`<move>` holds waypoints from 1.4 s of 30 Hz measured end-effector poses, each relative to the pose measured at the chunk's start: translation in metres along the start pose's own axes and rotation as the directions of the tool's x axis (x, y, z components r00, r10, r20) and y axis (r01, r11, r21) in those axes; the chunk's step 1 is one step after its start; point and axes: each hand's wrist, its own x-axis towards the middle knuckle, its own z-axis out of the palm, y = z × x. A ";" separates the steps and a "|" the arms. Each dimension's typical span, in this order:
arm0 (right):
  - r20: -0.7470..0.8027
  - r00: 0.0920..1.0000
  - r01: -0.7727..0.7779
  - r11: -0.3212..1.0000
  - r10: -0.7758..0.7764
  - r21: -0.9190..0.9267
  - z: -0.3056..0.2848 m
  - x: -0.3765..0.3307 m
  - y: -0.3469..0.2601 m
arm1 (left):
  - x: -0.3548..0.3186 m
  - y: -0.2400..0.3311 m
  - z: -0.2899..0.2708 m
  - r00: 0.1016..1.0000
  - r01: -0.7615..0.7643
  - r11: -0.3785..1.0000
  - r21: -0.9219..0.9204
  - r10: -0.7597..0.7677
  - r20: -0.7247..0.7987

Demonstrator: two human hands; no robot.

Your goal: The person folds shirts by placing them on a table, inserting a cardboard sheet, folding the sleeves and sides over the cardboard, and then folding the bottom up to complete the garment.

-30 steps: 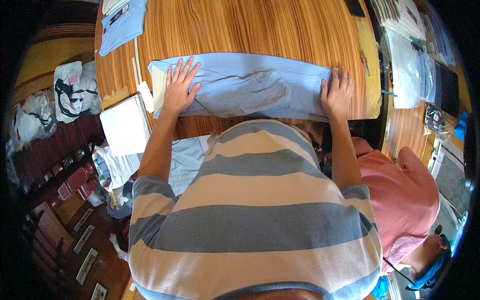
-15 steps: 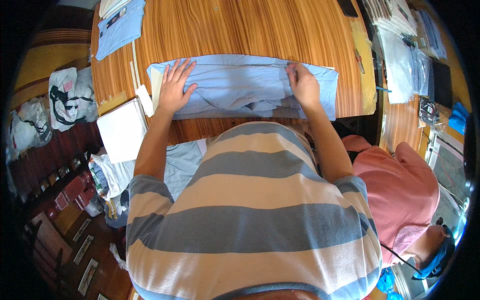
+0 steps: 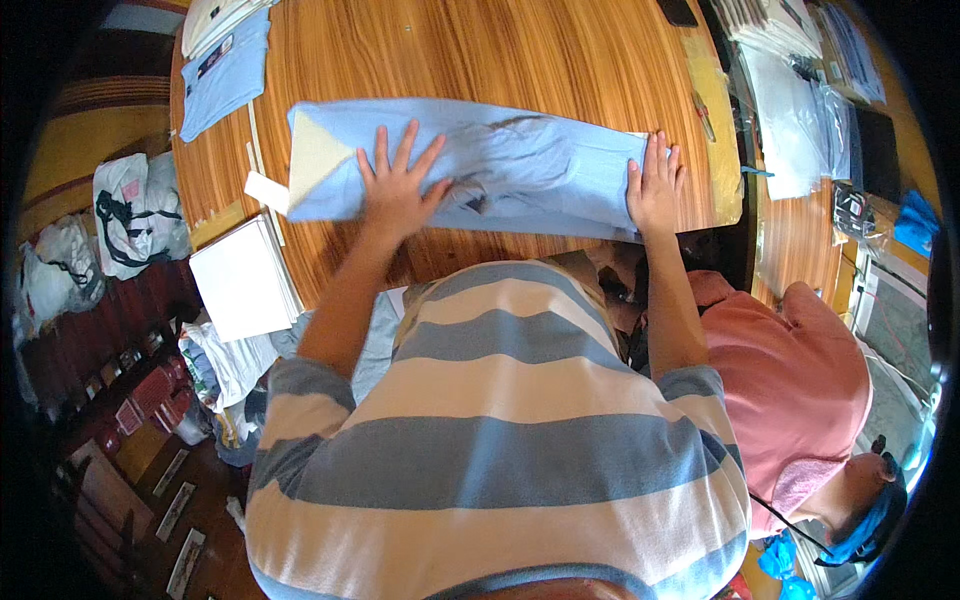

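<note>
Your right hand (image 3: 655, 195) has moved outward and your left hand (image 3: 396, 193) inward; both lie flat, grasping nothing, on the long folded light-blue fabric (image 3: 535, 165) atop the brown wood-grain table (image 3: 480, 60). Uneven pressure could bunch the fabric's wrinkled middle.

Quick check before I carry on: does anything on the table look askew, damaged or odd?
The folded blue cloth looks uneven: its middle is rumpled between the left hand and the right hand, while its right end is smoother. A small white card lies at an angle near the cloth's left end. No spill or clear damage shows.
</note>
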 end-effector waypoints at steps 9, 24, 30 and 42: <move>-0.005 0.985 0.172 0.980 -0.172 0.096 -0.060 -0.046 -0.072 | 0.151 -0.131 -0.022 0.878 -0.457 0.881 0.121 0.468 -0.097; 0.289 0.778 0.428 0.808 -0.557 0.404 -0.054 -0.050 -0.033 | -0.051 0.161 0.035 0.874 -0.480 0.866 -0.141 0.486 0.007; 0.251 0.792 0.456 0.813 -0.556 0.362 -0.061 -0.076 -0.036 | -0.057 0.145 0.006 0.888 0.247 0.225 -0.943 0.337 0.313; 0.025 0.956 0.224 0.781 -0.292 0.583 0.011 0.125 -0.195 | 0.011 0.038 -0.018 0.778 0.244 0.588 -0.771 -0.593 -0.207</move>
